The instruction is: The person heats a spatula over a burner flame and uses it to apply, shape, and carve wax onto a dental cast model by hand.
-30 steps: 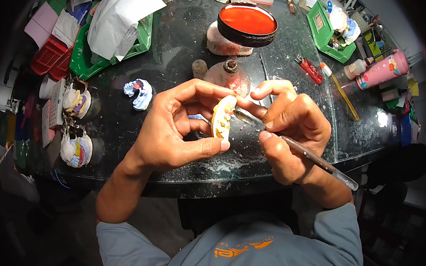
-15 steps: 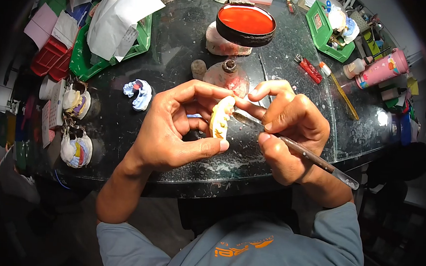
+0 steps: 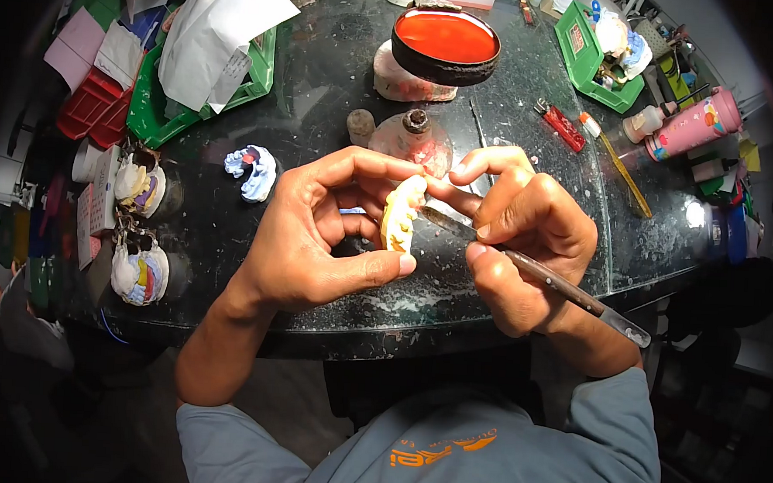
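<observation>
A pale yellow dental model point(image 3: 399, 214) is upright between the thumb and fingers of my left hand point(image 3: 313, 229). My right hand point(image 3: 539, 241) grips a thin metal tool with a dark handle point(image 3: 563, 287). The tool's flat tip reaches the right side of the model. One finger of my right hand stretches to the model's top, close to my left fingertips. Behind the hands stands a glass burner point(image 3: 413, 142), its lower part partly covered by my fingers. A round dish of red wax point(image 3: 445, 37) rests beyond it on a pinkish-white block point(image 3: 404, 78).
A blue-and-white dental model point(image 3: 250, 172) lies left. Two mounted models point(image 3: 139, 183) stand near the left edge. Green trays point(image 3: 149, 98) hold papers and models. Rightward are a red lighter point(image 3: 562, 128), a yellow-handled brush point(image 3: 622, 171) and a pink bottle point(image 3: 694, 126). Another person point(image 3: 28, 323) is at far left.
The yellow model has shifted slightly left and turned a little in my left hand. My right hand and the tool have moved very slightly. Both grips stay the same.
</observation>
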`<state>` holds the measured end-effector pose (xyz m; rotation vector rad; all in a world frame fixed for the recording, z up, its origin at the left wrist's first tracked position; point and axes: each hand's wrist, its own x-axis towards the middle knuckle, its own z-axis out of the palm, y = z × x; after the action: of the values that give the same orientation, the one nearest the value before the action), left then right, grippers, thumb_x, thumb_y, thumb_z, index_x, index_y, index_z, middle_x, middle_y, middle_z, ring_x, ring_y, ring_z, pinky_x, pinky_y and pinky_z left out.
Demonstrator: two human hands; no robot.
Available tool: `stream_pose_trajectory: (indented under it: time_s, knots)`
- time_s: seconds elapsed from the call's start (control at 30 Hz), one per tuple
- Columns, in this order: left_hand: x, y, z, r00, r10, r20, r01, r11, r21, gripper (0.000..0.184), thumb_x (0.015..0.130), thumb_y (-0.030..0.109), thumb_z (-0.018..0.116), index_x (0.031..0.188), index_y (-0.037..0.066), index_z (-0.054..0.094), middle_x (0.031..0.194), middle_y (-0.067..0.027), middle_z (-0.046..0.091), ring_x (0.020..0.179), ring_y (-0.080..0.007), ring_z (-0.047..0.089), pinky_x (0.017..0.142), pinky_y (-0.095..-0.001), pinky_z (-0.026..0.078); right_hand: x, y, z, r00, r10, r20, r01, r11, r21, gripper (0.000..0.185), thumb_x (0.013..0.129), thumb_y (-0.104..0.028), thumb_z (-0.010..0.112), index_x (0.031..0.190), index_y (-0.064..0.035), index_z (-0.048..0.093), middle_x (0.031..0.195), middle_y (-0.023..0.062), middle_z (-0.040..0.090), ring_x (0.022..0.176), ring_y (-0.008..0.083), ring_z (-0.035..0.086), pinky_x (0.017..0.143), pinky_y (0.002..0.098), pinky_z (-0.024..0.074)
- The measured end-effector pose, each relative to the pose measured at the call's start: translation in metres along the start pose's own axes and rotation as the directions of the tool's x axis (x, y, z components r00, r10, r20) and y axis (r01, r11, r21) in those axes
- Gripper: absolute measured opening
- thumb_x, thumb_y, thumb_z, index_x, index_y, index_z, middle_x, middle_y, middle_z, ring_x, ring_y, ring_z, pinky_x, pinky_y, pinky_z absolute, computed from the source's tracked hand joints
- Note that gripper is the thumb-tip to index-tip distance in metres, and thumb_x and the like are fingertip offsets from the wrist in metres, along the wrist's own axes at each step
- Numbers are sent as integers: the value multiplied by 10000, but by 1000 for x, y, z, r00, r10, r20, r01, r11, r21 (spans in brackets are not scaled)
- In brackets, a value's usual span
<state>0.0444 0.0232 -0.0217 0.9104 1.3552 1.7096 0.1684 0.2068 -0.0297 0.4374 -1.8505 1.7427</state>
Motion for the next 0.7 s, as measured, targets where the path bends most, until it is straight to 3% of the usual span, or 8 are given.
stream_pose_trajectory:
  time_s: [0.47,0.7]
  knots:
    - [0,0,-1,1000,7,10,-7,1000,16,573,742,-55,783,1266,-43,552,1220,-138,650,977,-98,630,801,-242,551,2,1,-1,999,-46,13,46,999,-10,76,781,54,531,814,1,487,780,89,493,1097,286,514,999,586,522]
    - [0,2,2,1000,6,-1,-6,1000,-6,577,741,-53,785,1270,-46,555,1162,-110,654,992,-104,630,811,-245,550,1,2,-1,999,-48,-5,48,999,-26,74,792,53,546,819,8,492,790,97,499,1108,288,518,997,583,526]
